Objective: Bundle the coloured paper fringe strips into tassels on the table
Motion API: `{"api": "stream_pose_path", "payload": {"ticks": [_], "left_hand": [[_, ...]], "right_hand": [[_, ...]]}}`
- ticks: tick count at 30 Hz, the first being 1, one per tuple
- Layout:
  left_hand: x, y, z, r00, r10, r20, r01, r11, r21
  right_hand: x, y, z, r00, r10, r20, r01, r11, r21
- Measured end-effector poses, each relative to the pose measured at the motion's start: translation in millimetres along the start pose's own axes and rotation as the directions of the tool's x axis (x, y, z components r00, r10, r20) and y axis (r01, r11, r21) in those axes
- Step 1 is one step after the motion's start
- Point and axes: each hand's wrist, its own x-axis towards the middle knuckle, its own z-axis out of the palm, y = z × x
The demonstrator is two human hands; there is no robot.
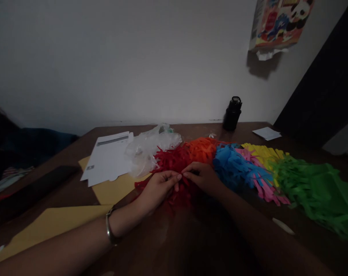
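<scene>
Both hands meet over a bunch of red fringed paper [175, 157] at the middle of the table. My left hand [160, 188] pinches part of the red fringe between thumb and fingers. Close beside it, my right hand [204, 178] is also closed on the red fringe, fingertips nearly touching the left ones. The exact strip between the fingertips is too small to make out. To the right, the fringe continues in orange [202, 147], blue [234, 165], pink [266, 188], yellow [264, 155] and green [320, 188].
Crumpled clear plastic [150, 147] lies behind the red fringe. White papers [110, 159] and yellow envelopes [113, 189] are at left. A black bottle [232, 114] stands near the wall. Some white paper [266, 133] and a pale slender object [283, 226] lie at right.
</scene>
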Motion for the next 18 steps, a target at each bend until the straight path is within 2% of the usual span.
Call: {"api": "stream_pose_path", "payload": {"ticks": [18], "left_hand": [[3.8, -4.6, -0.1, 1.0, 0.001, -0.007, -0.001, 0.999, 0.053]], "right_hand": [[0.4, 2.9, -2.0, 1.0, 0.024, 0.018, -0.025, 1.0, 0.015]]}}
